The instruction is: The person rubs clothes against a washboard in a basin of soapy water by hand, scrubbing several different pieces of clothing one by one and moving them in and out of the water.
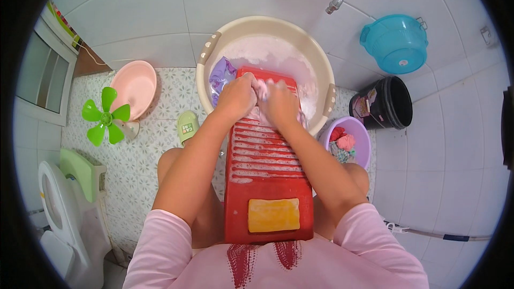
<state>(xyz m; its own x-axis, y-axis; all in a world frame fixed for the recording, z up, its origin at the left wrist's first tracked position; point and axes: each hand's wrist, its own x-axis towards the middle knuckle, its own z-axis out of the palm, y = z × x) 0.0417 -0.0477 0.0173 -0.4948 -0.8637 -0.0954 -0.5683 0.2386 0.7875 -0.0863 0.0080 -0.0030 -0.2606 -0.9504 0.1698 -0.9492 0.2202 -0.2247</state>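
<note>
The person wears a pink short-sleeved top [278, 267] with dark red printed patches on the front.

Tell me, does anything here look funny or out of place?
One thing: a single green slipper lies on the tiled floor beside the beige wash basin, with no partner in view. Otherwise nothing looks spilled or broken; both hands, left hand and right hand, press pink cloth on the red washboard.

Patterned tile floor [134, 160] under beige basin [300, 32], pink basin [136, 83], black bucket [393, 104].
</note>
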